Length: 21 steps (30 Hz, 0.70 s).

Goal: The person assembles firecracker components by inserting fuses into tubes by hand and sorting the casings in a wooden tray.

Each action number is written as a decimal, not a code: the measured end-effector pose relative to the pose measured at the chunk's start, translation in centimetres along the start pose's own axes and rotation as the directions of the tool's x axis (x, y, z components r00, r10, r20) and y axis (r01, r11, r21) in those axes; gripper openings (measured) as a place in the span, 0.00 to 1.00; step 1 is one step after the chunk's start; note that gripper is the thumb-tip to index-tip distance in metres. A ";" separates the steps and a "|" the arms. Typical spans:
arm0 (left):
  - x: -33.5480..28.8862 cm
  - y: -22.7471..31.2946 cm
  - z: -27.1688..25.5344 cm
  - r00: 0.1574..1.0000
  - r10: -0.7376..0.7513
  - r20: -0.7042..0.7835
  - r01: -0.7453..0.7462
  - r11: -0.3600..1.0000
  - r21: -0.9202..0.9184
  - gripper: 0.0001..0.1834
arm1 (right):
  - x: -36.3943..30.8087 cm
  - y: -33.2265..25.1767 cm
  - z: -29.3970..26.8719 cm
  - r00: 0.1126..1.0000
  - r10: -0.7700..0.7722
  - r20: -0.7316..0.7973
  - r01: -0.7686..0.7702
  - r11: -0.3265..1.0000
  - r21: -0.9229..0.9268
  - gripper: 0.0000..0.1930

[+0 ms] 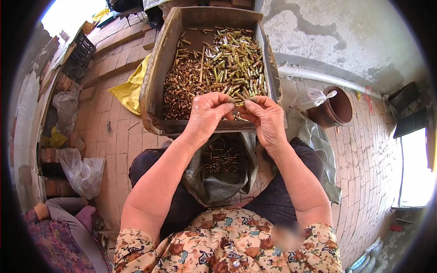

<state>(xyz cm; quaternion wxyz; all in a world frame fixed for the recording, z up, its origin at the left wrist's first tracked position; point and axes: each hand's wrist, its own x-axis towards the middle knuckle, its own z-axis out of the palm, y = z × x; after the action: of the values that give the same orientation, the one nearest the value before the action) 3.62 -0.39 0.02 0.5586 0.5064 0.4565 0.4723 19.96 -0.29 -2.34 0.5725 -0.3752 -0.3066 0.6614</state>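
Over the near edge of a worn wooden tray (159, 54), my left hand (207, 111) and my right hand (267, 119) meet with thumbs and fingers pinched. Between their fingertips shows a small gold-coloured metal piece (239, 104), mostly covered by the fingers. Long, thin gold-coloured metal pieces (241, 59) lie heaped on the tray's right side. To their left is a pile of short copper-coloured metal rings or sleeves (182, 86). A thin stick (202, 63) stands between the two piles. Below my hands, an open dark sack (214, 189) between my legs holds several thin metal pieces (221, 159).
A yellow sack (132, 86) lies left of the tray. On the right stands a brown bucket (334, 109) with a clear plastic bag (309, 98) beside it. Another person's grey-clad leg (73, 223) is at lower left, near a clear bag (82, 173). A plastered wall (355, 36) rises at upper right.
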 end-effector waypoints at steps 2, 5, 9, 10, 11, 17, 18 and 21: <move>0.0 0.0 0.0 1.000 0.003 -0.005 -0.003 1.000 -0.016 0.03 | 0.0 0.0 0.0 1.000 0.012 -0.003 -0.012 1.000 0.019 0.06; 0.2 -0.3 0.0 1.000 0.014 0.003 -0.014 0.998 -0.058 0.03 | 0.0 0.0 -0.1 1.000 0.007 0.027 -0.009 0.997 0.079 0.05; 0.0 -0.2 0.0 0.999 0.041 -0.002 -0.041 0.998 -0.055 0.03 | -0.2 0.0 -0.1 0.998 0.052 0.028 -0.055 0.990 0.128 0.05; -0.1 -0.3 0.0 0.999 0.042 0.002 -0.042 0.998 -0.056 0.03 | -0.3 0.0 -0.2 0.997 0.065 0.029 -0.069 0.988 0.140 0.05; 0.0 -0.5 0.0 0.999 0.036 0.004 -0.035 0.996 -0.079 0.02 | -0.2 0.1 -0.4 0.997 0.068 0.038 -0.073 0.987 0.141 0.04; -0.4 -0.3 0.0 1.000 0.004 0.018 -0.002 0.991 -0.130 0.02 | -0.7 -0.1 -0.2 0.996 0.075 0.050 -0.083 0.983 0.163 0.03; -0.4 -0.2 0.0 1.000 -0.009 0.022 0.012 0.988 -0.153 0.02 | -0.7 -0.2 -0.2 0.996 0.078 0.051 -0.086 0.982 0.167 0.03; -0.4 -0.3 0.0 1.000 -0.009 0.024 0.013 0.986 -0.167 0.02 | -0.7 -0.1 -0.3 0.996 0.073 0.058 -0.082 0.985 0.155 0.03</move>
<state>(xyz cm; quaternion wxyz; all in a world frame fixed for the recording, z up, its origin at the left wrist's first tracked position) 3.56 -0.84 -0.22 0.6069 0.4609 0.4116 0.4999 20.35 -0.97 -2.32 0.5659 -0.3231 -0.2536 0.7149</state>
